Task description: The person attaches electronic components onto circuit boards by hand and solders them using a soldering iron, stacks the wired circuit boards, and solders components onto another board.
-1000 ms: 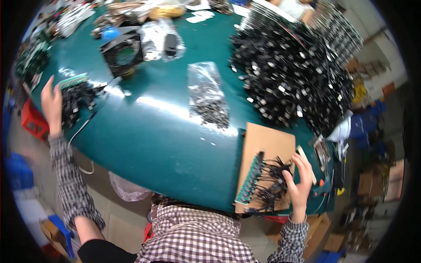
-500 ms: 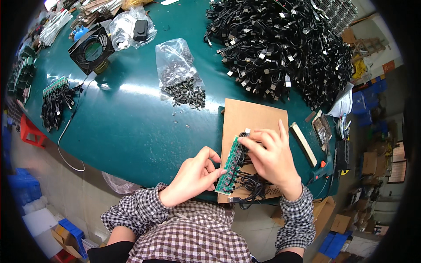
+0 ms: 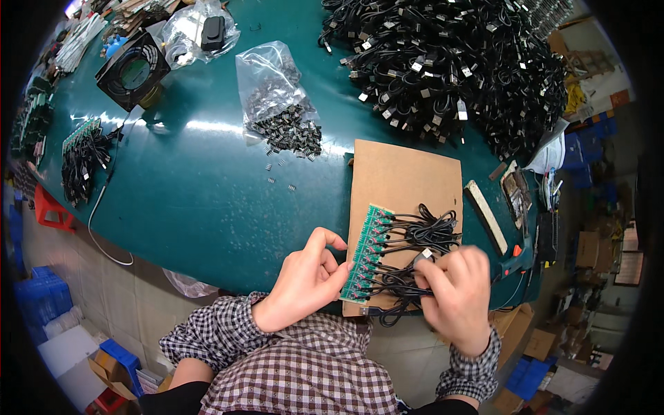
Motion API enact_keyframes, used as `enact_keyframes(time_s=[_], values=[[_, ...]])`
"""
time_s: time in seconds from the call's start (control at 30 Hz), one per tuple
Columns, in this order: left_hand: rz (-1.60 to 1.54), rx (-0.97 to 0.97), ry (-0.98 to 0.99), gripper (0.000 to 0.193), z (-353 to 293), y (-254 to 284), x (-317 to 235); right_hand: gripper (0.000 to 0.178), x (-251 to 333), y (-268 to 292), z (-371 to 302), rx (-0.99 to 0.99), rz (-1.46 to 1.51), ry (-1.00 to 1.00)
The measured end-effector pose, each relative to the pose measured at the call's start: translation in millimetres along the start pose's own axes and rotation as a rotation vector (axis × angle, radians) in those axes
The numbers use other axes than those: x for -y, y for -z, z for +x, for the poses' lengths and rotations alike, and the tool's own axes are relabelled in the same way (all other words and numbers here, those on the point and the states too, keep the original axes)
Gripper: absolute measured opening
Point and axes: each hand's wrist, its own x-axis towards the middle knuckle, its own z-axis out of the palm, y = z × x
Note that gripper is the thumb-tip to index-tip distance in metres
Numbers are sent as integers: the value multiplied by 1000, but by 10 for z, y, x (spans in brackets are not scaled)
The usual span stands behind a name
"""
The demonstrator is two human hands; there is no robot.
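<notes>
A green circuit board strip (image 3: pixel 366 252) lies on a brown cardboard sheet (image 3: pixel 408 169), with several black USB cables (image 3: pixel 422 232) running rightward from its edge. At the board's left edge is my left hand (image 3: pixel 301 287), its fingers curled and its thumb tip pressed on the board's lower half. The other fingertips of that hand are partly hidden. My right hand (image 3: pixel 458 294) is closed over the lower cables, pinching one near its silver USB plug (image 3: pixel 425 254); slight blur softens its fingers.
A large heap of black USB cables (image 3: pixel 429 76) covers the far right. Small metal parts (image 3: pixel 290 131) spill from a clear bag (image 3: pixel 259 76). A black fan (image 3: pixel 133 71) and a bundle of wired boards (image 3: pixel 86 159) sit left. A pale bar (image 3: pixel 486 216) lies right of the cardboard.
My right hand has moved from the board's upper end down and right to the lower cables. The upper cables now lie spread to the right of the board. My left hand stays at the edge.
</notes>
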Motion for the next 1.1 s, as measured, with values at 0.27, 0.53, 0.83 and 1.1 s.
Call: enact_keyframes(time_s=[0.27, 0.53, 0.83, 1.1], values=[[-83, -48, 8, 27, -12, -59, 15, 51, 56, -360, -416, -142, 441, -156], [-171, -102, -47, 35, -34, -110, 17, 48, -241, -218, 75, 100, 483, 75], [-195, -84, 0, 41, 40, -70, 74, 57, 29, 6, -71, 143, 208, -107], [-261, -22, 15, 39, 98, -51, 74, 59, -72, -180, -17, 71, 102, -63]])
